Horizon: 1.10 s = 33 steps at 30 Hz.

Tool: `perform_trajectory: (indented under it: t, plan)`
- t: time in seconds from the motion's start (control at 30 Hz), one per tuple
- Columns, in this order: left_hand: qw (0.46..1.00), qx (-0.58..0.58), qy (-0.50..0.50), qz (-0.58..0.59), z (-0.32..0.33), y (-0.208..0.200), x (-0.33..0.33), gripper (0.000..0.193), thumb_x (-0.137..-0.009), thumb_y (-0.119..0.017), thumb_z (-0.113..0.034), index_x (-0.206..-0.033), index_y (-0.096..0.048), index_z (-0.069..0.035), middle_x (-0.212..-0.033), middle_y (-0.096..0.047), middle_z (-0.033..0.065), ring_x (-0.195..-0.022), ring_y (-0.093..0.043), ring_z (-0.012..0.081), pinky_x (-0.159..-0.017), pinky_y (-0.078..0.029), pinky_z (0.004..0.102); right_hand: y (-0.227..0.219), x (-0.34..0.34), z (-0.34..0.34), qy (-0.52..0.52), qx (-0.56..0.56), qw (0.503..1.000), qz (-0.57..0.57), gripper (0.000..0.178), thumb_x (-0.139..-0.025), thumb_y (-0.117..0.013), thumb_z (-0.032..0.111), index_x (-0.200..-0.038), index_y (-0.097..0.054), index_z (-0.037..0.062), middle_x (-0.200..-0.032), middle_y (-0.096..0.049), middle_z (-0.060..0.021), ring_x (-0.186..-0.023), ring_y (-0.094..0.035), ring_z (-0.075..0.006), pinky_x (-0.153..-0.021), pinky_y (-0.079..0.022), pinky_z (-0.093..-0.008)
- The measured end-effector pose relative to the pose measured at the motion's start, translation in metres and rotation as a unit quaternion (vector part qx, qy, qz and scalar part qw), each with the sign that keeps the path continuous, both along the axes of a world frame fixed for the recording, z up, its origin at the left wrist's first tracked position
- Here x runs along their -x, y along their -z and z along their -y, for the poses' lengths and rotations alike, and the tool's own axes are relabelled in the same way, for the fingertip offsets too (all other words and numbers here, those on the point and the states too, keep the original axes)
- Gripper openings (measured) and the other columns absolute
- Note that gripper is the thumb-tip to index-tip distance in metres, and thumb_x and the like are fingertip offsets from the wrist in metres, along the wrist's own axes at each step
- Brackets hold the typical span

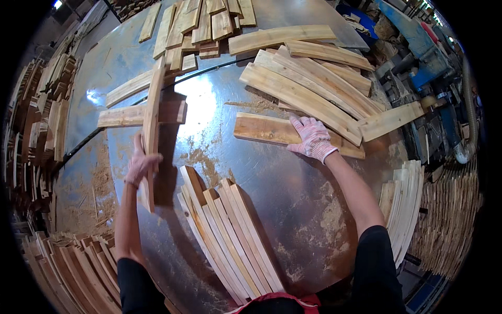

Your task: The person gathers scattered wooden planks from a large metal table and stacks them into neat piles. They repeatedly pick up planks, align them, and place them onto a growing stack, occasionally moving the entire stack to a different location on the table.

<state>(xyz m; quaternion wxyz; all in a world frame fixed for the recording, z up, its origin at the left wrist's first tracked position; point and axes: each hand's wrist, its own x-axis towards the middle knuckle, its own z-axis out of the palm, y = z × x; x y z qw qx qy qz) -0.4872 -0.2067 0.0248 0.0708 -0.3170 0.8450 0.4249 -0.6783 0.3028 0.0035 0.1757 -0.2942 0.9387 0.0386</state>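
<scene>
At the near side of the surface (314, 251), a row of narrow boards (230, 246) is laid side by side, their far ends uneven. At the lower left, a stack of boards (78, 267) is ranged beside the surface; at the right, pale slats (405, 209) are stacked close together.

Farther in, a long board (152, 112) is grasped by the left hand (141, 163) near its lower part, the thumb lying across it. Behind it, a shorter board (123, 116) is crossed by it in view; whether the two are touching cannot be told.

To the right, the right hand (314, 140), covered by a pink-and-white glove, is laid on a brown plank (264, 129), its fingers spread; whether the plank is gripped cannot be told. Just beyond that plank, curved boards (303, 91) are heaped, overlapping one another. Sawdust (201, 159) is scattered between the hands.

At the far side, short boards (209, 29) are piled, and a blue machine (426, 68) is seen at the right.
</scene>
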Motion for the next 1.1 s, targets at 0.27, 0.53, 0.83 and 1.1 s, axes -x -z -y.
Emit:
perform_trajectory:
  t: [0.27,0.53,0.83,1.1]
  plan:
    - [0.887,-0.424,-0.176,0.046,-0.142,0.020,-0.299,0.057,-0.078,-0.070,-0.003,-0.130,-0.047,-0.002,-0.086,-0.063,0.0078,-0.066,-0.067,0.0203,-0.056,-0.063,0.0358,-0.003,-0.191,0.002,0.231,0.269,0.866,0.353,0.083,-0.091,-0.051,0.079,-0.142,-0.057,0.0144,-0.093,-0.064,-0.0085,-0.081,-0.064,-0.0209,-0.072,-0.059,-0.0408]
    - [0.923,-0.318,0.051,0.212,-0.232,-0.041,-0.324,0.068,-0.084,-0.085,-0.029,-0.139,-0.056,-0.001,-0.109,-0.074,0.0127,-0.099,-0.070,0.0218,-0.085,-0.057,0.0362,0.019,-0.204,-0.054,-0.068,0.186,0.964,-0.176,0.072,-0.100,-0.039,0.060,-0.143,-0.055,0.0045,-0.153,-0.048,-0.0204,-0.142,-0.045,-0.0336,-0.118,-0.038,-0.0419]
    - [0.925,0.350,0.144,-0.039,-0.015,0.024,-0.041,0.081,-0.080,-0.068,-0.011,-0.155,-0.038,-0.013,-0.153,-0.045,0.0192,-0.134,-0.051,0.0409,-0.108,-0.046,0.0478,-0.032,-0.012,-0.109,-0.107,-0.032,0.987,-0.115,0.082,-0.073,-0.074,0.042,-0.141,-0.050,0.0031,-0.136,-0.055,-0.0210,-0.131,-0.049,-0.0377,-0.115,-0.035,-0.0499]
    - [0.772,0.565,0.286,-0.051,0.022,0.087,0.123,0.064,-0.081,-0.063,-0.008,-0.143,-0.046,-0.013,-0.145,-0.049,0.0110,-0.135,-0.047,0.0332,-0.112,-0.036,0.0519,0.028,0.050,-0.033,0.145,0.025,0.953,-0.265,0.109,-0.074,-0.081,0.048,-0.158,-0.027,0.0048,-0.153,-0.042,-0.0202,-0.139,-0.043,-0.0379,-0.116,-0.036,-0.0481]
